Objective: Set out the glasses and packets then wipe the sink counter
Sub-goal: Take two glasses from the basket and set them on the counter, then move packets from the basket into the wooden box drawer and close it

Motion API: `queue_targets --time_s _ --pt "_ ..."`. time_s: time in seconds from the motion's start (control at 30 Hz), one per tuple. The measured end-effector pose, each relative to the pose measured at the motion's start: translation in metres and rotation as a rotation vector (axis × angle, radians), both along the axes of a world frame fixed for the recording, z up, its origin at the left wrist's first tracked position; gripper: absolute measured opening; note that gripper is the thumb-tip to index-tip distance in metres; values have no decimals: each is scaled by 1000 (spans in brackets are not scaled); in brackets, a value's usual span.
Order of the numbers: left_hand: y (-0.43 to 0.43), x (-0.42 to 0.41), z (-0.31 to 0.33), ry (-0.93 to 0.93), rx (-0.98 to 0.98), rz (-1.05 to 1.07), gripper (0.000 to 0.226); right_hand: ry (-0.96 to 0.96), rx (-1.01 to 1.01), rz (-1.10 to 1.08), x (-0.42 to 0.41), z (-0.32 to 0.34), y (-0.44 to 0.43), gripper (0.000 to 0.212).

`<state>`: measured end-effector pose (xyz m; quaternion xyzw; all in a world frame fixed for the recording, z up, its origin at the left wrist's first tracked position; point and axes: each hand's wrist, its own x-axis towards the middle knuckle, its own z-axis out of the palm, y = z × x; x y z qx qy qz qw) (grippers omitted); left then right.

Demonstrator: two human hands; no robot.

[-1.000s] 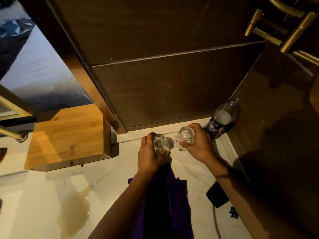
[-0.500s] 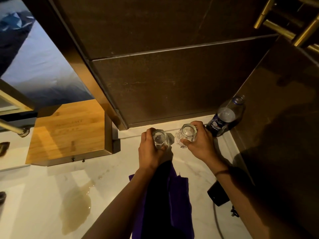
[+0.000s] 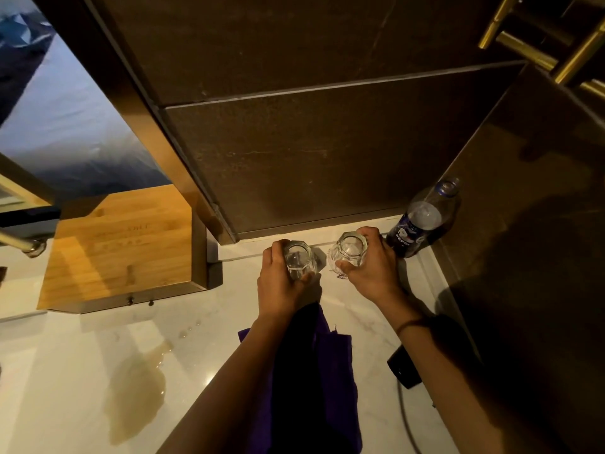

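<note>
Two clear faceted glasses stand side by side at the back of the pale marble counter point(image 3: 82, 371), close to the dark wall. My left hand point(image 3: 281, 286) is wrapped around the left glass point(image 3: 297, 257). My right hand point(image 3: 373, 267) grips the right glass point(image 3: 350, 249). A purple cloth point(image 3: 324, 381) hangs from under my left hand and lies on the counter below my forearm. No packets are visible.
A Pepsi bottle point(image 3: 422, 221) stands in the back right corner beside the right glass. A wooden box point(image 3: 121, 247) sits at the left against the mirror frame. A brownish puddle point(image 3: 134, 398) lies on the counter front left. A black plug and cable point(image 3: 404, 371) lie at the right.
Both hands with the glasses have shifted slightly toward the back wall, and the right glass now sits nearer the bottle. The grips are unchanged.
</note>
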<state>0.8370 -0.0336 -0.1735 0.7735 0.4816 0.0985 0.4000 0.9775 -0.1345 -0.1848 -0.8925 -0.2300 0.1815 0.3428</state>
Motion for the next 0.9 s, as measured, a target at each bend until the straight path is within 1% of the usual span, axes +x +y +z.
queue_targets --time_s 0.23,0.43,0.5,0.57,0.63,0.73,0.77,0.83,0.9 --pt "4 3 0 9 -49 2 83 29 0 -21 -3 1 1 75" --pt "8 5 -3 40 -26 -32 86 43 5 -45 -7 5 1 75" --pt "8 5 -2 64 -19 -56 92 39 -8 -32 -8 6 1 75" --pt "9 3 0 79 -23 -74 105 22 -24 -5 -9 6 0 75" --pt "12 -1 3 74 -30 -76 113 0 -69 32 -9 7 -1 83" --pt "14 -17 9 74 -10 -112 114 -11 -188 89 -17 10 -3 111" --pt "14 -23 11 89 4 -134 113 -16 -212 98 -22 12 -5 118" --pt "14 -36 16 121 25 -157 108 -20 -214 98 -34 14 -10 124" --pt "14 -52 21 127 18 -150 97 -39 -203 88 -48 15 -16 125"
